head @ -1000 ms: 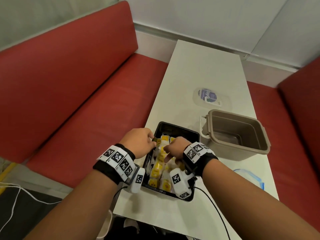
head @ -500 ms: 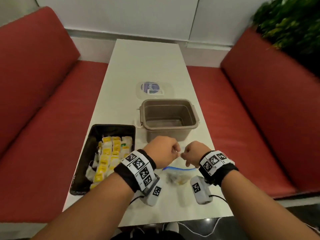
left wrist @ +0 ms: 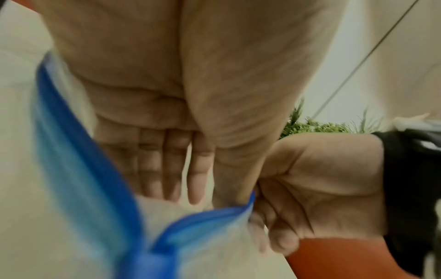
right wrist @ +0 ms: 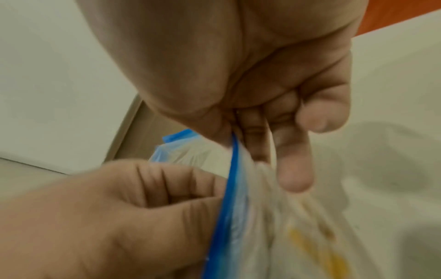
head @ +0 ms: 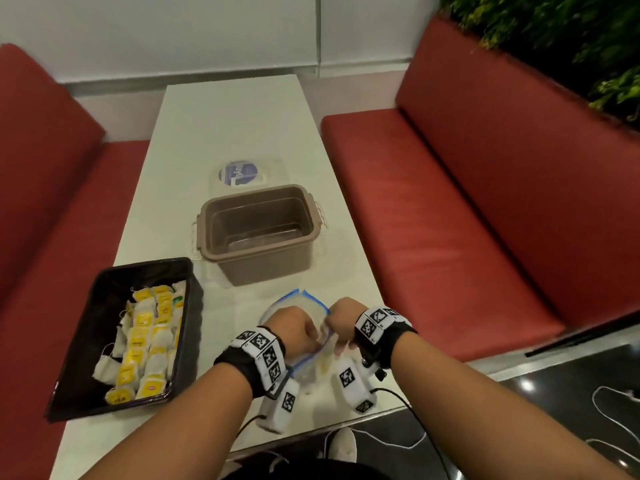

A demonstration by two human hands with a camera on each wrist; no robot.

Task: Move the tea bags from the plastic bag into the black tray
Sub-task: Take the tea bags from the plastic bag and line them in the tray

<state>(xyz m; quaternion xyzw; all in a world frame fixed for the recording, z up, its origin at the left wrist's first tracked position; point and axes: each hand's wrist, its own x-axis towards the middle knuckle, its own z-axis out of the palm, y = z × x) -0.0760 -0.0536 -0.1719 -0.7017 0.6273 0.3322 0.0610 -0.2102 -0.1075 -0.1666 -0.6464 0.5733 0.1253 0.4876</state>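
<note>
The clear plastic bag [head: 309,367] with a blue zip rim lies near the table's front edge. Both hands hold its mouth. My left hand [head: 304,329] pinches one side of the rim [left wrist: 210,211], thumb against it. My right hand [head: 334,323] pinches the opposite side [right wrist: 235,151] between thumb and fingers. Tea bags with yellow tags [right wrist: 310,243] show through the plastic. The black tray [head: 86,344] sits to the left of the bag and holds several tea bags [head: 145,344].
A brown plastic container [head: 258,233] stands just beyond the bag, with its clear lid [head: 246,173] behind it. Red benches [head: 467,216] flank the white table [head: 228,126]. Cables trail from both wrists over the front edge.
Both hands left the black tray, moved right to the plastic bag and took hold of its rim. The bag's mouth now gapes wider than half a second ago.
</note>
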